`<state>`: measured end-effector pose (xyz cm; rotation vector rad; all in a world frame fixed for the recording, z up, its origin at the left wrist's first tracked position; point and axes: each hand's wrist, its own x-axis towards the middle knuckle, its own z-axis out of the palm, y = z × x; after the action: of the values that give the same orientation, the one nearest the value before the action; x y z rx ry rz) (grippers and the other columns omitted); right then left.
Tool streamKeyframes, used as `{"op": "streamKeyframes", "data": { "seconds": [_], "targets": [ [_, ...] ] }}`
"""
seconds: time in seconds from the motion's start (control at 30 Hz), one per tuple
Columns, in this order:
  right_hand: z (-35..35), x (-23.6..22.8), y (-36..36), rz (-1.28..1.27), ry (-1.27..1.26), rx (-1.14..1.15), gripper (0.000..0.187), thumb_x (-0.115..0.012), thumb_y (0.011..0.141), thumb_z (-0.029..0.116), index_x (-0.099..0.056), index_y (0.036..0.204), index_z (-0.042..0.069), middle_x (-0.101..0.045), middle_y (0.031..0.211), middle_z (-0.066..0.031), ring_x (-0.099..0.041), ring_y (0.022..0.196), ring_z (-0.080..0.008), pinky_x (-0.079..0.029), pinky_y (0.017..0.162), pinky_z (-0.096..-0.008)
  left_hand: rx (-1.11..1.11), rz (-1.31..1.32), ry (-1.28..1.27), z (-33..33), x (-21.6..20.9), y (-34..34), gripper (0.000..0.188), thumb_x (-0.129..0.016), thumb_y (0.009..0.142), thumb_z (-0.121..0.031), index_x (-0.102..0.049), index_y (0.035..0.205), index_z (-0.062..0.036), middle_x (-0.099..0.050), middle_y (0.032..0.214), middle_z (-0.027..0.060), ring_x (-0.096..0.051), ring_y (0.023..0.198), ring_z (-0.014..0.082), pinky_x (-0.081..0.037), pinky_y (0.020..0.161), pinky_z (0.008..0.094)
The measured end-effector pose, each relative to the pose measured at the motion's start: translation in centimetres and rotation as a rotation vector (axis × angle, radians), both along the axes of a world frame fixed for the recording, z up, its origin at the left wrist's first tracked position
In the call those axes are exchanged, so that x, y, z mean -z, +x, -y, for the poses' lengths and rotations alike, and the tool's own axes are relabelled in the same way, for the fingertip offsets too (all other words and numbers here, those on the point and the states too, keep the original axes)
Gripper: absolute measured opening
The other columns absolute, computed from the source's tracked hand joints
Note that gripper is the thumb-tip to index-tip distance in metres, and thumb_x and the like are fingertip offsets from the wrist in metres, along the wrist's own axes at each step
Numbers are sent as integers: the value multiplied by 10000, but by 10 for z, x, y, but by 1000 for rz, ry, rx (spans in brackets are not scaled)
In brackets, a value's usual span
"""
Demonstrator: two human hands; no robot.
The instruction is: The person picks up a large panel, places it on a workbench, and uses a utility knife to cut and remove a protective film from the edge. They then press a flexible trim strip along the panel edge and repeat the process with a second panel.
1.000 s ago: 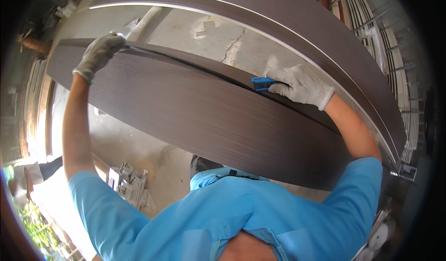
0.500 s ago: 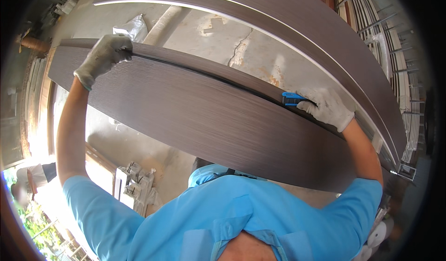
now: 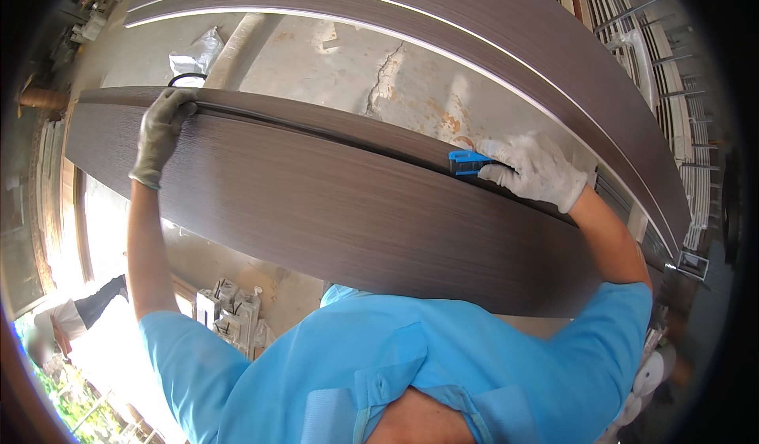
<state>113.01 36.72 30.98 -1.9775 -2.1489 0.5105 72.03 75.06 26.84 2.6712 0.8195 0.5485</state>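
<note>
A long dark brown wood-grain panel [image 3: 332, 183] stretches across in front of me, a groove running along its far side. In that groove lies a thin black flexible strip [image 3: 316, 134]. My gloved left hand [image 3: 162, 137] is closed around the strip near the panel's left end, and the strip's loose end curls up beyond my fingers. Toward the right, my gloved right hand [image 3: 541, 173] grips a blue-and-black hand tool [image 3: 466, 162], whose kind I cannot make out. The tool sits over the groove. My right fingers partly cover it.
Another brown panel [image 3: 443, 9] with white edges lies beyond, on the right. On the concrete floor are a plastic bag [image 3: 198, 52] and wrapped parts [image 3: 233, 309]. Racked long profiles [image 3: 672, 104] line the right side. At the lower left another person [image 3: 67, 321] is partly visible.
My left hand has come down nearer the panel, and the strip's end now arcs up past it. The right hand with the tool appears slightly farther left, as the whole view has shifted.
</note>
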Motion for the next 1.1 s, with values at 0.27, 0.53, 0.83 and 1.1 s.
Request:
{"op": "streamKeyframes", "data": {
  "seconds": [0.27, 0.53, 0.83, 1.1],
  "targets": [
    [-34, -7, -16, 47, -25, -98, 249, -702, 900, 338, -712, 1025, 123, -658, 679, -109, -658, 593, -281, -505, 561, -401, -258, 82, 44, 16, 20, 16, 155, -663, 937, -222, -695, 1012, -90, -694, 967, 96, -668, 899, 296, -507, 802, 393],
    [-202, 36, -103, 69, 67, -286, 399, -518, 1010, 502, -716, 1019, 156, -558, 550, -12, -502, 446, -122, -420, 447, -296, -302, 92, 66, 11, 23, 16, 169, -671, 936, -240, -695, 1015, -93, -702, 973, 102, -676, 899, 307, -510, 794, 395],
    [-140, 23, -67, -82, 75, -215, 251, -606, 973, 370, -699, 1120, 189, -679, 760, -91, -656, 656, -260, -499, 606, -420, -259, 139, 81, 13, 21, 16, 174, -680, 919, -255, -706, 988, -98, -700, 977, 100, -667, 907, 324, -511, 797, 402],
    [22, -7, 0, -15, -85, 75, 348, -668, 920, 373, -664, 1086, 67, -660, 839, -199, -646, 743, -407, -489, 647, -460, -286, 123, 99, 13, 21, 16, 132, -693, 904, -234, -710, 970, -121, -706, 982, 51, -670, 928, 276, -513, 809, 390]
  ]
}}
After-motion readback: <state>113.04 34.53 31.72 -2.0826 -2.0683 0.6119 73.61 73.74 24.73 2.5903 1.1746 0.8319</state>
